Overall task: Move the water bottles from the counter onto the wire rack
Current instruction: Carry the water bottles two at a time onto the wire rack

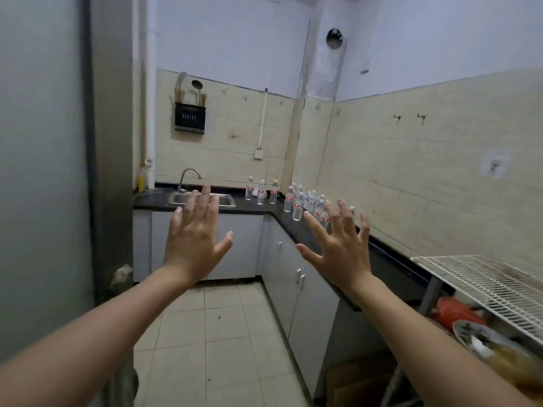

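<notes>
Currently, hands: both raised in mid-air in front of the camera, backs toward it, holding nothing.
Left hand [196,240]: fingers spread wide, thumb out to the right; overlaps the sink in the view, not touching it.
Right hand [340,248]: fingers splayed wide, thumb out to the left; fingertips overlap part of the bottle cluster in the view, contact not visible.
Water bottles: all upright on the black L-shaped tabletop [252,204], clear with white caps and red-white labels.
Back group [261,193]: 3 bottles in a loose row along the back wall, right of the sink.
Corner cluster [298,204]: tight bunch near the inner corner, along the right-hand run of tabletop; exact count unclear, some hidden behind the right hand.
Wire rack [482,284]: white, at the right edge, near end of the tabletop run, top shelf bare; well apart from the bottles.
Under rack: red item [457,314] and a dish [473,336], blurred.
Sink [224,200]: steel, set into the back tabletop, curved faucet [188,177] behind it.
Wall: black utensil holder [189,117] above the sink.
Floor [205,333]: pale tiles.
</notes>
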`<state>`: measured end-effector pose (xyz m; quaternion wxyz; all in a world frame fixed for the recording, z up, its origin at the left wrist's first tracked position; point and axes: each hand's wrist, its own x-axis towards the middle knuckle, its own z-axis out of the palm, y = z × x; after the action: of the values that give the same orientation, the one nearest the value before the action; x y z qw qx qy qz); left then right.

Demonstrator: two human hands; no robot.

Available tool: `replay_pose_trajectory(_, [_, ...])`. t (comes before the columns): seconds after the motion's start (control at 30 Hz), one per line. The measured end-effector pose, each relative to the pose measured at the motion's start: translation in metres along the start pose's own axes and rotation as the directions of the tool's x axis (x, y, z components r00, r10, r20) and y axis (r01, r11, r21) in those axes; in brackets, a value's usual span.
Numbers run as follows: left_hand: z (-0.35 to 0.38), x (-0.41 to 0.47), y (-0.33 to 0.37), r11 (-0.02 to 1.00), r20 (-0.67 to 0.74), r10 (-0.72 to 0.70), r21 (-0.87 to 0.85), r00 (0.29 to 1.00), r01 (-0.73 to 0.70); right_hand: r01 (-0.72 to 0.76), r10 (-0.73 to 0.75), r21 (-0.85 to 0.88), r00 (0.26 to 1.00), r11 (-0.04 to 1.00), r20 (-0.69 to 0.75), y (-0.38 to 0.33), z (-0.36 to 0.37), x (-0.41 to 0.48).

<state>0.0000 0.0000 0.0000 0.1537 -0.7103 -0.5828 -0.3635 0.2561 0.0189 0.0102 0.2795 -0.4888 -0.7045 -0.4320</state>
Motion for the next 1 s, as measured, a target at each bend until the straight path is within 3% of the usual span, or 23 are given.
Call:
replay_pose_trajectory(0.33, [0.095, 0.095, 0.01, 0.996, -0.053, 0.049, 0.071, 0.997, -0.045, -0.039, 0.038, -0.029, 0.999, 0.999, -0.024, 0.058, 0.11, 0.027])
replay_pose_trajectory(0.6, [0.181, 0.185, 0.016, 0.995, -0.06, 0.031, 0.092, 0.998, -0.025, -0.051, 0.05, 0.067, 0.999, 0.996, 0.01, 0.095, 0.22, 0.076])
replay_pose_trajectory(1.0, [0.246, 0.233, -0.094, 0.952, -0.002, -0.065, 0.3, 0.998, 0.062, 0.015, -0.041, 0.268, 0.995, 0.963, 0.092, 0.037, 0.359, 0.145])
